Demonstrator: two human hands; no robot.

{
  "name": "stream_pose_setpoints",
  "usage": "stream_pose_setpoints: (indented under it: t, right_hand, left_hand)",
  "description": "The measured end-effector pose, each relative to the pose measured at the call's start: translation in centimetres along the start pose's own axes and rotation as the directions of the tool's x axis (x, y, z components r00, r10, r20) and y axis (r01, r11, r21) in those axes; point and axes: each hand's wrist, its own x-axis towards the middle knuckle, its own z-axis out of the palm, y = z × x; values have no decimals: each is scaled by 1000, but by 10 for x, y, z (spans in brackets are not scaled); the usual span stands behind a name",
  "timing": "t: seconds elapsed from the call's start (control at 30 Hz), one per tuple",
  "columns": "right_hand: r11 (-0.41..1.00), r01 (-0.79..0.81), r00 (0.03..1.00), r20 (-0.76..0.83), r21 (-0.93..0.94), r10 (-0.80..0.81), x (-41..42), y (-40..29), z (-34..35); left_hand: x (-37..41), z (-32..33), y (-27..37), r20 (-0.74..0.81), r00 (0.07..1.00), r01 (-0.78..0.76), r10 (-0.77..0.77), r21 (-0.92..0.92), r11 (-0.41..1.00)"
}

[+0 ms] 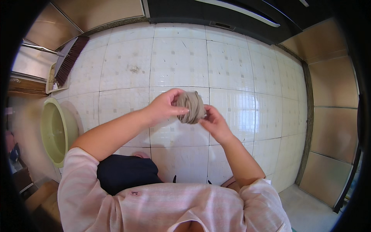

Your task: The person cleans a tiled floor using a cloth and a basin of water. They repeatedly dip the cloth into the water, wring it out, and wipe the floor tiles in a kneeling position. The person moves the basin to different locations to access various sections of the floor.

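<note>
A bunched grey-beige cloth is held up in front of me, above the tiled floor. My left hand grips its left side, with the thumb across the front and the fingers behind. On the cloth's right edge, my right hand pinches it between thumb and fingers. Folds run around the bundle, and the fingertips behind it are partly hidden.
A pale green plastic basin stands tilted at the left. Behind it, a broom with dark bristles rests by a dustpan. Cabinets line the right side, and a dark appliance or drawer front spans the far side.
</note>
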Motion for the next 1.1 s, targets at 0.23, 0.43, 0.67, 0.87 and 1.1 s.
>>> stream_pose_setpoints:
  t: [0.23,0.43,0.67,0.87,1.1]
  right_hand:
    - [894,-55,995,-100,-445,11,14,-25,12]
    - [968,-97,980,190,232,53,7,-36,-21]
    - [823,-180,965,-65,539,254,15,2,-20]
    - [884,277,859,-510,376,-52,-16,-39,-80]
    - [837,547,725,-506,9,-468,-7,-122,-135]
  left_hand:
    - [-5,-13,7,41,977,-207,207,373,904]
    - [-8,-43,15,-130,952,7,276,914,405]
    - [-14,-46,23,31,968,-222,249,568,793]
    - [-32,-60,48,303,953,-251,15,759,601]
    - [21,-68,78,278,958,-167,76,318,933]
